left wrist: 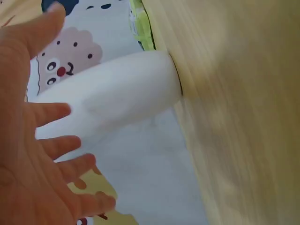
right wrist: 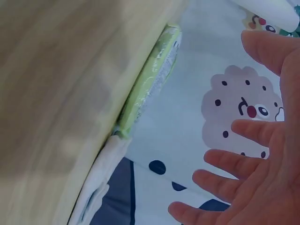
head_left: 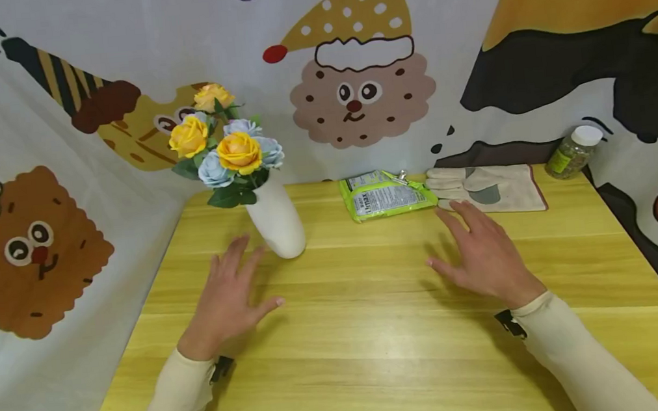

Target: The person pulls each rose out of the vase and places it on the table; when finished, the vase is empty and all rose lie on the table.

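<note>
My left hand hovers over the left part of the table with fingers spread and nothing in it. Just beyond it stands a white vase holding yellow and pale blue artificial roses; in the left wrist view the vase is apart from my fingers. My right hand, also spread and holding nothing, is over the right part of the table. Nearest to it at the back are a green plastic packet and white-and-grey work gloves. The packet shows beyond the fingers in the right wrist view.
A clear jar with a white lid and dark contents stands at the back right corner. Behind the wooden table hangs a cloth printed with cartoon biscuits. The packet has a small metal clip at its upper edge.
</note>
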Tool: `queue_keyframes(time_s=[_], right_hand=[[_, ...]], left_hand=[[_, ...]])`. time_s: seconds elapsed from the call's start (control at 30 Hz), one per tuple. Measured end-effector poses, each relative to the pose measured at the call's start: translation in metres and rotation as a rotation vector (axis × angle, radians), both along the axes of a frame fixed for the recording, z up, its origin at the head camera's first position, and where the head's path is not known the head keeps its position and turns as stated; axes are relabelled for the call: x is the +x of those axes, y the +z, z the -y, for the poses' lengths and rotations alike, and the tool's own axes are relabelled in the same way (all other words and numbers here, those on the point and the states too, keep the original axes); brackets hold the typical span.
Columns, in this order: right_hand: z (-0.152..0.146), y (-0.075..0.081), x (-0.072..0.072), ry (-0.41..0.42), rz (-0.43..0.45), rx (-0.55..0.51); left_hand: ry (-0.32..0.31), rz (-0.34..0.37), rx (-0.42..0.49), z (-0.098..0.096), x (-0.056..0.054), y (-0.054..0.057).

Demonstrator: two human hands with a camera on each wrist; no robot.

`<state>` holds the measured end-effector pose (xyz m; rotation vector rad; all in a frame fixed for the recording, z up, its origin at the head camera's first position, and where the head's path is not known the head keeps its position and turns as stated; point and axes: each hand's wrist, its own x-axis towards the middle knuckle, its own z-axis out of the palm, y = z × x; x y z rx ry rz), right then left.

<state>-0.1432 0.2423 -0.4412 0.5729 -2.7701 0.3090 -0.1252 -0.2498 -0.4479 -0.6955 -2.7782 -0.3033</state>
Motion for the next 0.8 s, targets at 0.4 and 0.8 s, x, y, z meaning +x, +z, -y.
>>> queue_keyframes(time_s=[0.4, 0.8], right_hand=[[0.029, 0.017, -0.012, 0.051, -0.037, -0.157], [0.072, 0.035, -0.028, 0.085, -0.004, -0.318]], left_hand=[[-0.054, 0.008, 0.271, 0.004, -0.014, 0.005], [-0.027, 0.040, 0.522, 0.004, -0.032, 0.011]])
